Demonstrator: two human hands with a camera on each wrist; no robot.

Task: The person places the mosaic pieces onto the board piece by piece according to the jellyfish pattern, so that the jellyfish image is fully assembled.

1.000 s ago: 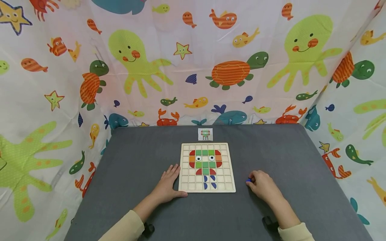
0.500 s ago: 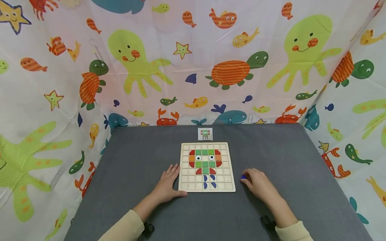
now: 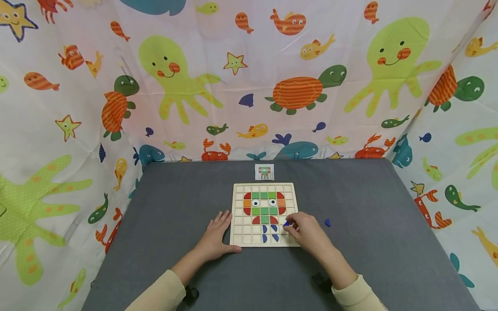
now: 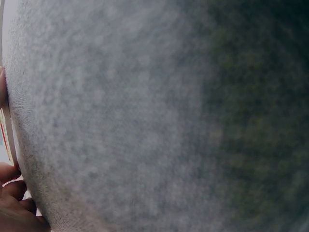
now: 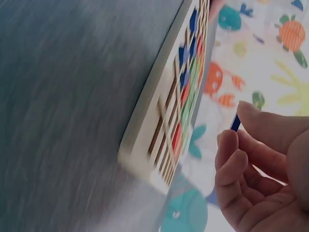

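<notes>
A pale wooden grid board (image 3: pixel 240 231) lies on the grey table, filled in part with red, orange, green and blue tiles and two eye tiles (image 3: pixel 255 203). My left hand (image 3: pixel 214 237) rests at the board's left edge, fingers spread and straight, thumb at the lower left corner. Over the board's right side, my right hand (image 3: pixel 309 231) pinches a small blue tile (image 3: pixel 286 223) between thumb and fingers; the right wrist view shows that tile (image 5: pixel 235 123) edge-on above the board. Several blue tiles (image 3: pixel 265 238) sit in the lower cells.
Another blue tile (image 3: pixel 327 222) lies on the table right of the board, beyond my right hand. A small card (image 3: pixel 264 172) printed with a coloured grid figure lies behind the board. A sea-animal curtain (image 3: pixel 249 142) stands around the table's back and sides.
My right hand has moved left from the table to above the board, carrying the blue tile. A loose blue tile is now visible where that hand was. The left hand stays put.
</notes>
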